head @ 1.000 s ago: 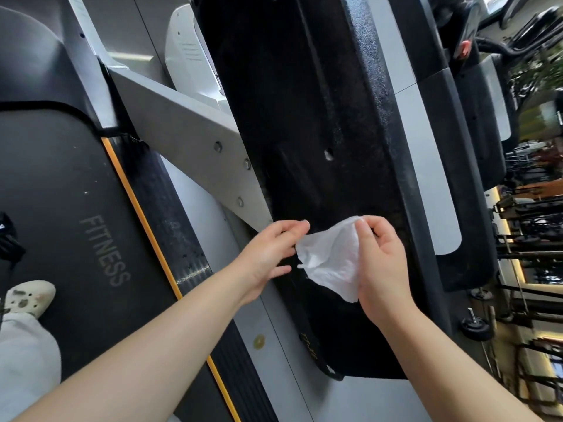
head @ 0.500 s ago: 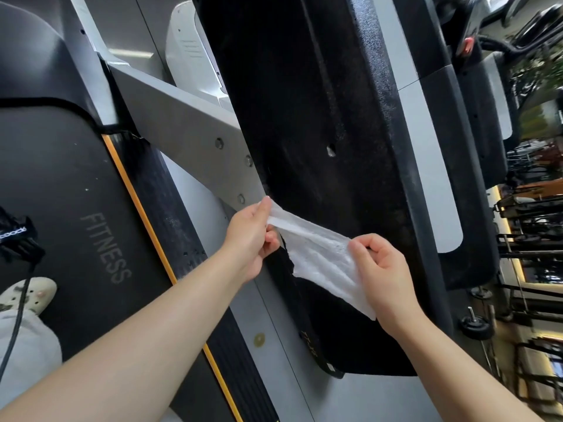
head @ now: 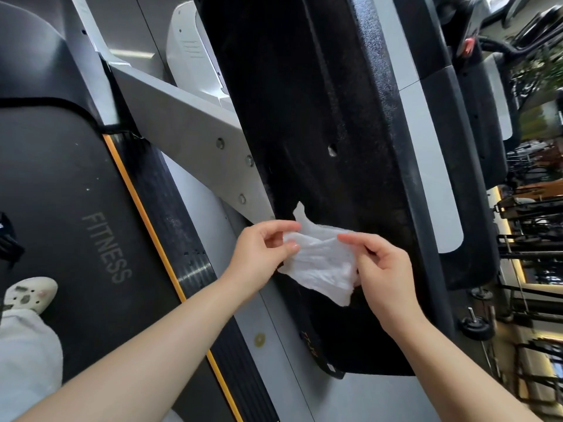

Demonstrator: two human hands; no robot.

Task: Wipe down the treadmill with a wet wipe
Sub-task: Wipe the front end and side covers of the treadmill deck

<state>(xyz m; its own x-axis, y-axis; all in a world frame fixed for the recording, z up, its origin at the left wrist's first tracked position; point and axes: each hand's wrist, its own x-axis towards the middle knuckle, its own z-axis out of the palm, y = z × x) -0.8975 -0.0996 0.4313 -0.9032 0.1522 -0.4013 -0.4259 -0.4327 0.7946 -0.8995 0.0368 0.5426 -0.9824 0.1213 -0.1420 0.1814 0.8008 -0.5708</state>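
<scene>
While both hands are held in front of the treadmill's black panel [head: 320, 123], the left hand [head: 259, 254] pinches the wet wipe's [head: 323, 263] upper edge and the right hand [head: 384, 269] pinches its other side, the sheet spread between them.

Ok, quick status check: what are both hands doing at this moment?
Left hand and right hand both pinching the wet wipe. Wipe spread out, held before the treadmill's black panel. Nothing in the way.

wet wipe [head: 320, 263] between left hand [head: 262, 251] and right hand [head: 384, 269], before the treadmill [head: 320, 102] panel.
</scene>
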